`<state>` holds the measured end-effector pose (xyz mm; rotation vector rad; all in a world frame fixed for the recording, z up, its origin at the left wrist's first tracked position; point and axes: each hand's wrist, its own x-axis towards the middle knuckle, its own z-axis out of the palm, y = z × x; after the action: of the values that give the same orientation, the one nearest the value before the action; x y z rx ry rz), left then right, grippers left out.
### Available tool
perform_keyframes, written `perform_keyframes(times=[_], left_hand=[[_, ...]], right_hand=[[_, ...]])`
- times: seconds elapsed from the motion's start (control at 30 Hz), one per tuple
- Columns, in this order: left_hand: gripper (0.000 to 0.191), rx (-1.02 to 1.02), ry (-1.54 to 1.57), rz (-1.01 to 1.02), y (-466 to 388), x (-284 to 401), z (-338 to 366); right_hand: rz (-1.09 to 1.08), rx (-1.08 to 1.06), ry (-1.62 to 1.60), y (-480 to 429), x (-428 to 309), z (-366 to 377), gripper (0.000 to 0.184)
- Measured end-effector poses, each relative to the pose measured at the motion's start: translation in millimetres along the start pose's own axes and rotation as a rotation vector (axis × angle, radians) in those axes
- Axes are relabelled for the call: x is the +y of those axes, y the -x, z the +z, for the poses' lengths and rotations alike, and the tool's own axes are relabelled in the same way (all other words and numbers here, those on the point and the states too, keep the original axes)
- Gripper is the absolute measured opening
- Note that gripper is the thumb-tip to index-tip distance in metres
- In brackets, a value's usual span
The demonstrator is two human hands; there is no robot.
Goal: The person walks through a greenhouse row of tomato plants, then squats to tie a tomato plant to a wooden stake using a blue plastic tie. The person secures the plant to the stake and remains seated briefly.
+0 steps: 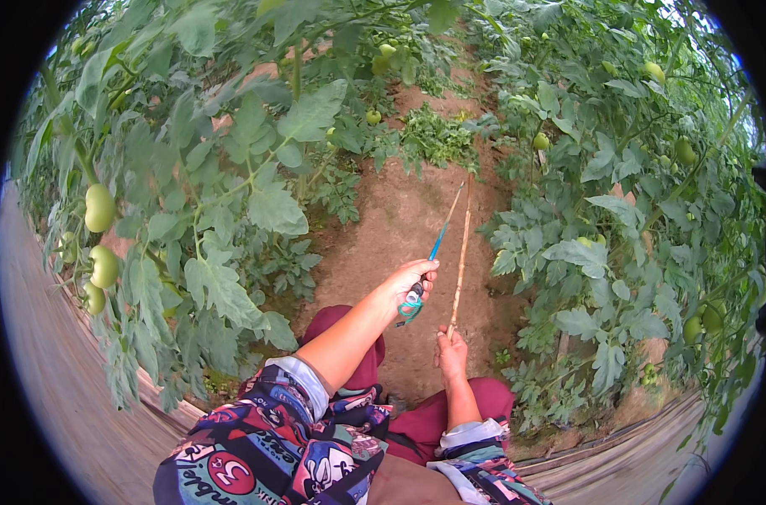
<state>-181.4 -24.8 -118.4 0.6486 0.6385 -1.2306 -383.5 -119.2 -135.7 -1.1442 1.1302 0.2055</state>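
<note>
My left hand (pixel 413 281) is closed around the dark handle of a slim tapered rod (pixel 443 233), blue near the grip and tan toward the tip. A teal cord (pixel 411 308) is looped at the handle's lower end. Lower and to the right, my right hand (pixel 452 355) grips the near end of a thin wooden stick (pixel 461 265). Both rod and stick point forward over the soil path, and their far ends come close together; whether they touch is unclear.
Tomato plants line the path on the left (pixel 231 189) and right (pixel 597 252), their leaves leaning inward. Green tomatoes (pixel 100 208) hang among them. A heap of loose green leaves (pixel 436 134) lies ahead on the dirt path (pixel 389 214). My maroon-clad knees are below.
</note>
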Motion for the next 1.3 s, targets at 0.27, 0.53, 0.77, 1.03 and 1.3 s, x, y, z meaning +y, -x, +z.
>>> perform_keyframes(times=[0.27, 0.53, 0.77, 1.03, 1.3], left_hand=[[0.014, 0.057, -0.004, -0.028, -5.6, -8.4, -9.0], [0.008, 0.042, 0.053, 0.010, -0.7, -10.1, -7.3], [0.009, 0.010, 0.082, 0.005, 5.2, -8.7, -4.4], [0.009, -0.071, 0.076, -0.019, -5.9, -15.3, 21.7], [0.021, -0.064, -0.071, -0.071, -26.9, 8.4, -1.8]], right_hand=[[0.167, -0.090, -0.019, 0.2, 9.2, -5.6, 0.018], [0.228, -0.037, -0.028, 2.0, 10.9, -6.5, 0.016], [0.234, -0.063, -0.031, 0.9, 15.7, -7.6, 0.015], [0.223, 0.051, -0.054, 9.1, 5.4, -20.9, 0.018], [0.237, 0.136, -0.170, -28.6, 1.6, -14.8, 0.014]])
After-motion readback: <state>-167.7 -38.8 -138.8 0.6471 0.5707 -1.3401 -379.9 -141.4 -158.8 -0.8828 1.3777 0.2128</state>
